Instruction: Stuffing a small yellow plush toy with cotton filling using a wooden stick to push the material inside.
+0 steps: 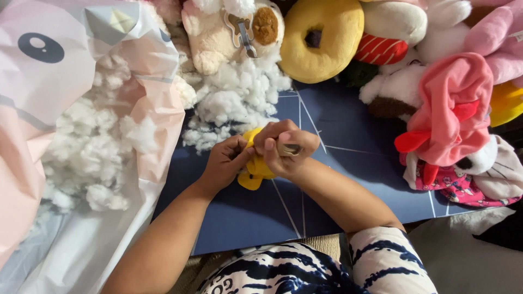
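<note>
Yellow plush toy (256, 169), small, soft and limp, sat pinched between both hands above the dark blue worktop (348, 136). Left hand (226, 162) closed its grip on the toy's left side; right hand (284, 148) curled shut over its top, also holding a small metallic piece, too hidden to identify. Fluffy white stuffing (234, 103) lay just beyond, near a ring-shaped yellow cushion (321, 38).
</note>
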